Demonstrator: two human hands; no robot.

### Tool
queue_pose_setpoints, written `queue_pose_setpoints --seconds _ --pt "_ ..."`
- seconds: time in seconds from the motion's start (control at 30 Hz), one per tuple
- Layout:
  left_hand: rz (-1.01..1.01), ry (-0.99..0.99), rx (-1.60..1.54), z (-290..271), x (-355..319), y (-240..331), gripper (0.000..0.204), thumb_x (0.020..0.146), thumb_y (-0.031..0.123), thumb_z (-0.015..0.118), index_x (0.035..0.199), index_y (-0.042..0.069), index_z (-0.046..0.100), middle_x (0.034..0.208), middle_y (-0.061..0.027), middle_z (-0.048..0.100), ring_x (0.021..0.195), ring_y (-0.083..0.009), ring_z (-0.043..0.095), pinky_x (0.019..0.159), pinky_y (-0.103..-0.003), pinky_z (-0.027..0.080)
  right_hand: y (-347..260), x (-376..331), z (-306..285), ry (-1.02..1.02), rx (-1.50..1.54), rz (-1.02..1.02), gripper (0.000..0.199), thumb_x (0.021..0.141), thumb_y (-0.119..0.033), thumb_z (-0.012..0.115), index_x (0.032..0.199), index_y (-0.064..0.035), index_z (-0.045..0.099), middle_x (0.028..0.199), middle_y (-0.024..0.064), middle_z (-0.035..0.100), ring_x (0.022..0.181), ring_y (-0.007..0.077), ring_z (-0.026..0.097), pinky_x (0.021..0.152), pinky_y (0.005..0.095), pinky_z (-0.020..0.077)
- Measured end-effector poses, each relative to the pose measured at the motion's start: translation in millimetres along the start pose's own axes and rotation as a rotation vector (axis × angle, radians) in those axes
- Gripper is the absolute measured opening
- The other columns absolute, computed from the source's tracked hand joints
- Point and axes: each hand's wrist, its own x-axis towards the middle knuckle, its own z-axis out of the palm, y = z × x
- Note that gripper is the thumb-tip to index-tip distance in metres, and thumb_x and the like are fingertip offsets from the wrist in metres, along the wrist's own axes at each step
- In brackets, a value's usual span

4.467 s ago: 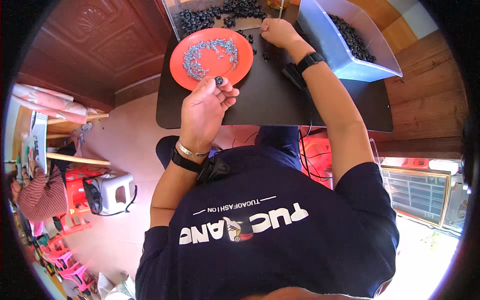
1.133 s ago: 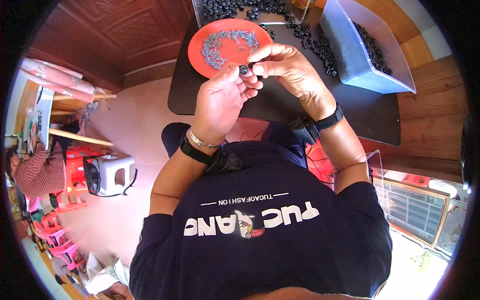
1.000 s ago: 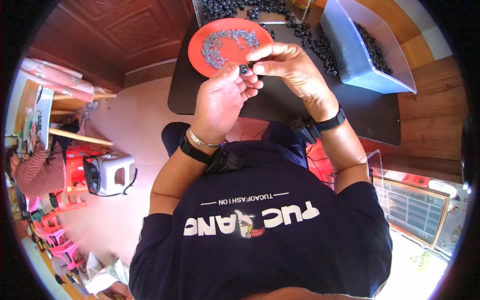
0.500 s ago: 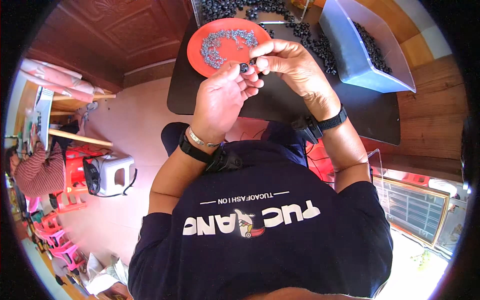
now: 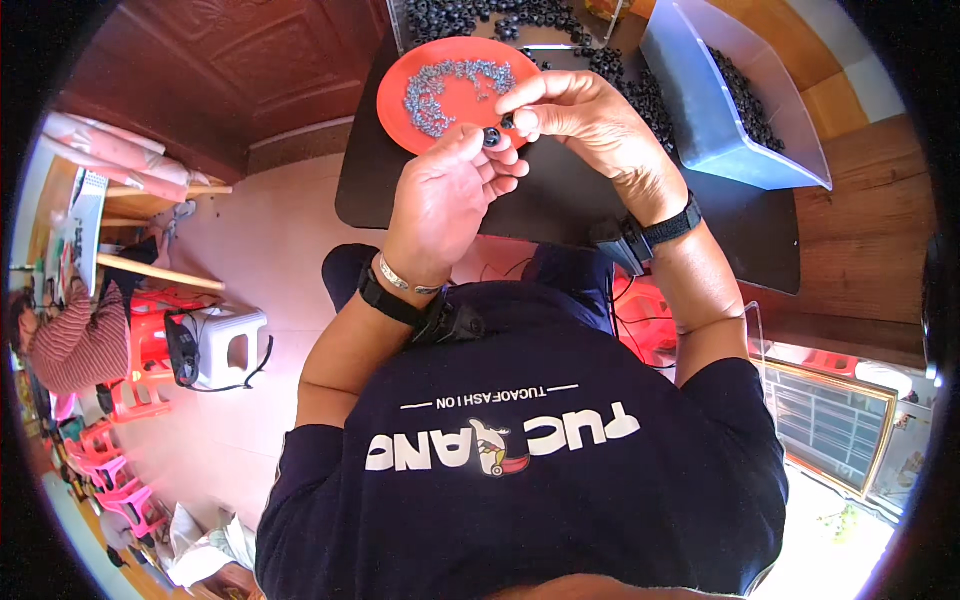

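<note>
Head view: my left hand [image 5: 445,205] pinches a small black rubber ring [image 5: 491,137] above the dark desk [image 5: 560,205], beside the round orange plate [image 5: 430,60]; right hand [image 5: 590,125] fingers grip something tiny. I'd align slowly, steadily.

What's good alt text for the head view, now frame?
Seen from above, a seated person's left hand and right hand meet over a black table, pinching a small black ring-shaped part between their fingertips. Beyond them sit a round orange plate of small grey metal screws, loose black rings and a pale blue plastic bin.
</note>
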Motion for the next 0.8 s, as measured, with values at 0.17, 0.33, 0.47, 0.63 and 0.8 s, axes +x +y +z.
queue_pose_setpoints --seconds 0.17,0.33,0.47,0.63,0.8 --pt "-0.004 0.018 0.001 -2 1 -1 0.027 0.093 0.032 0.052 0.096 0.006 0.06 0.092 -0.0058 0.063 0.091 -0.0199 0.06 0.082 -0.032 0.043 -11 1 7 0.009 -0.162 -0.045 0.017 0.085 -0.009 0.068 0.099 -0.0004 0.068 0.087 0.0059 0.07 0.081 0.0122 0.065 0.078 0.0252 0.0514" --pt "0.003 0.076 -0.011 -2 0 -1 0.025 0.092 0.031 0.054 0.095 0.007 0.061 0.091 -0.0052 0.063 0.09 -0.0199 0.06 0.082 -0.032 0.044 -11 2 13 0.033 -0.339 -0.182 0.013 0.086 -0.005 0.065 0.098 -0.0012 0.069 0.086 0.0043 0.069 0.08 0.0098 0.063 0.078 0.0243 0.0507" --pt "0.007 0.086 -0.015 -1 0 0 0.024 0.092 0.03 0.054 0.095 0.007 0.06 0.091 -0.0048 0.063 0.09 -0.0198 0.06 0.082 -0.032 0.044 -10 0 20 0.076 -0.456 -0.199 0.013 0.085 0.0 0.065 0.097 -0.0028 0.068 0.093 0.0021 0.065 0.087 0.0094 0.061 0.08 0.0232 0.0493" --pt "0.033 0.107 -0.002 1 -1 0 0.022 0.091 0.029 0.055 0.095 0.007 0.059 0.091 -0.0043 0.062 0.091 -0.0196 0.061 0.082 -0.031 0.044 -11 0 24 0.085 -0.563 -0.224 0.014 0.084 0.001 0.065 0.097 -0.0033 0.068 0.091 0.0027 0.065 0.085 0.0095 0.061 0.078 0.0237 0.0491" --pt "0.024 0.1 -0.012 -3 0 -1 0.021 0.091 0.028 0.055 0.095 0.007 0.059 0.092 -0.0046 0.063 0.091 -0.0199 0.061 0.082 -0.032 0.044 -15 1 28 0.084 -0.783 -0.293 0.016 0.082 0.002 0.066 0.097 -0.0041 0.069 0.089 0.004 0.065 0.081 0.0108 0.061 0.074 0.0257 0.0481"
